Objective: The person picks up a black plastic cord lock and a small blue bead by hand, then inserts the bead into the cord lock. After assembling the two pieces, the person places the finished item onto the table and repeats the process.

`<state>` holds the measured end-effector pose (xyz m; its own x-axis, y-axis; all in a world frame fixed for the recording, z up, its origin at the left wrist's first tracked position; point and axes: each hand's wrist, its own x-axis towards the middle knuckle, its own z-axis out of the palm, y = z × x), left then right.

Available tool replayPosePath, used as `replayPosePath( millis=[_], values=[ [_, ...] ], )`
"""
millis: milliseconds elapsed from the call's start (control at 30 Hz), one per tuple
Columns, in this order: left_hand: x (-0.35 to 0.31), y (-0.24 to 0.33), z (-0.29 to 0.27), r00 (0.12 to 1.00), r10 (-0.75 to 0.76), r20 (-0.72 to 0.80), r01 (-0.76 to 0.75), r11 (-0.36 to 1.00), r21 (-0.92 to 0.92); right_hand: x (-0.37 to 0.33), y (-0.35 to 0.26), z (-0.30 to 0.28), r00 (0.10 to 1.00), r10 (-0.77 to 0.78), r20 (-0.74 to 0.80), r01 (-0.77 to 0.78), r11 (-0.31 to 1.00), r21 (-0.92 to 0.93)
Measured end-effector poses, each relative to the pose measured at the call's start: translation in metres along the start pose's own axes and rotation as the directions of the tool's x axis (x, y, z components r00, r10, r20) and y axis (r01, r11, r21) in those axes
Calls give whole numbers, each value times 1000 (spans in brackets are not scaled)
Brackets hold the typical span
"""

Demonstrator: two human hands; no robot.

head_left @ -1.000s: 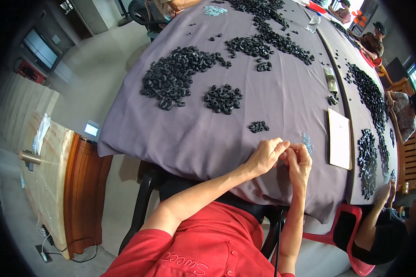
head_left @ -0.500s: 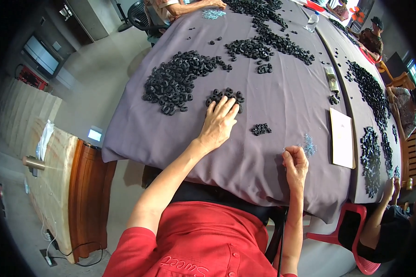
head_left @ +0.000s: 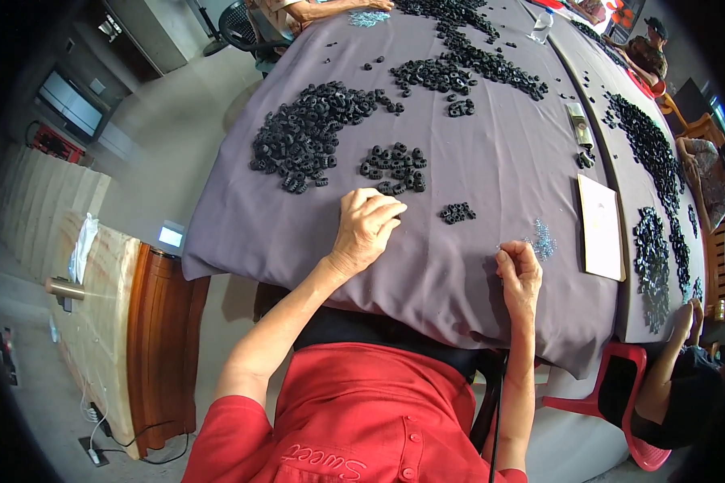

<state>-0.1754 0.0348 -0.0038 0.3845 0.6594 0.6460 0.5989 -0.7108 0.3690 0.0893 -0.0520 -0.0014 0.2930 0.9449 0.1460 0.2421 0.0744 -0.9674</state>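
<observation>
Head view: left hand (head_left: 364, 228) curls its grip, likely on a black ring from the pile (head_left: 395, 167) just beyond; right hand (head_left: 520, 272) pinches something tiny near clear bits (head_left: 542, 239). Joining them seems next.

Small lit screen (head_left: 170, 236) by wooden cabinet (head_left: 157, 338), floor level

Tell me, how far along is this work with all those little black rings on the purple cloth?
Looks done: a small cluster of black rings lies apart between the hands. In hand: the left hand rests fingers curled near a medium pile of black rings; the right hand pinches something tiny beside small clear parts. Left: the large heap of black rings seems untouched.
</observation>
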Motion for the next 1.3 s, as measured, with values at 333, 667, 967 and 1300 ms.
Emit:
replayPosePath(
  millis=[333, 667, 967, 1300],
  values=[
    [7, 55, 19, 841, -464, 280, 486, 419, -767, -3, 3, 0, 1000, -11, -17, 12, 999, 48],
    [9, 88, 59, 729, -306, 612, 579, -200, -790, -17, -12, 24, 995, -97, -37, 97, 995, 1],
    [6, 88, 59, 717, -269, 643, 639, -115, -761, -17, -7, 22, 984, -173, -36, 171, 983, -71],
    [7, 86, 46, 671, -264, 693, 721, 10, -693, -17, -7, 18, 996, -35, 78, 30, 997, 65]
  ],
)
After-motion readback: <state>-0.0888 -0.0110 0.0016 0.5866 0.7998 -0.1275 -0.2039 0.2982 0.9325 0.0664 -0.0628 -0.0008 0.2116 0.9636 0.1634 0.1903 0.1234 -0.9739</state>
